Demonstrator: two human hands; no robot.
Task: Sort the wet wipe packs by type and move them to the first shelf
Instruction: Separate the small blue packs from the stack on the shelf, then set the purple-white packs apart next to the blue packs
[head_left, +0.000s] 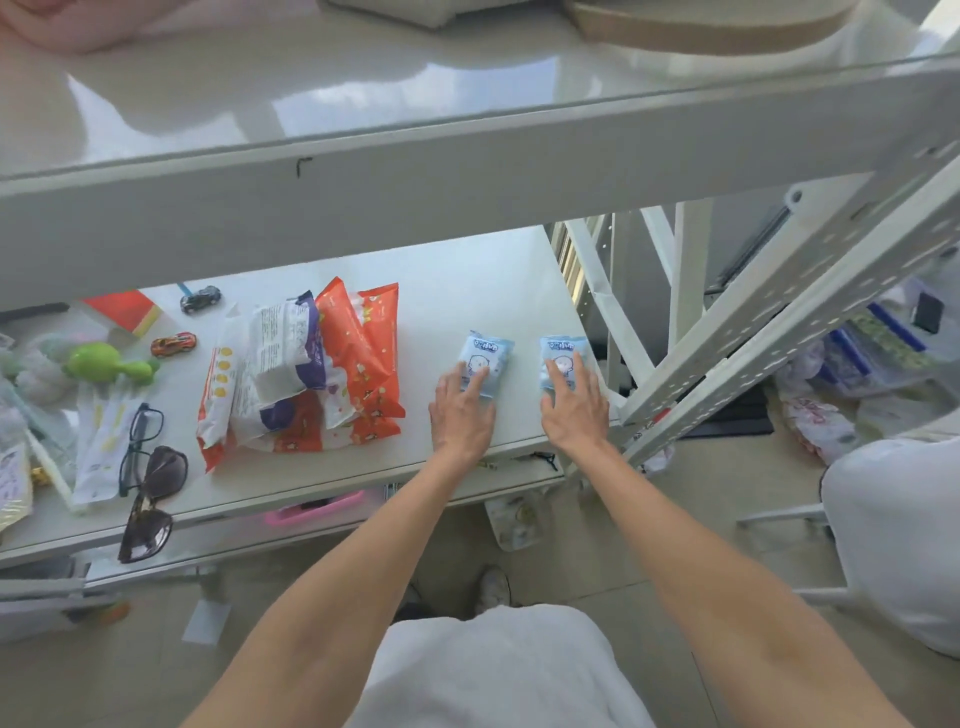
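Two small light-blue wet wipe packs lie side by side on the white shelf (467, 291). My left hand (461, 410) rests flat with its fingers on the near end of the left blue pack (488, 353). My right hand (571, 410) lies the same way on the right blue pack (563, 353). Neither pack is lifted or gripped. To the left sits a loose pile of orange wipe packs (363, 358) mixed with white-and-purple wipe packs (285, 348).
Left part of the shelf holds sunglasses (156, 499), black-framed glasses (137, 441), a green toy (104, 364), two toy cars (174, 344), a red box (124, 309). A higher shelf's beam (467, 182) overhangs. A diagonal rack post (779, 312) stands right.
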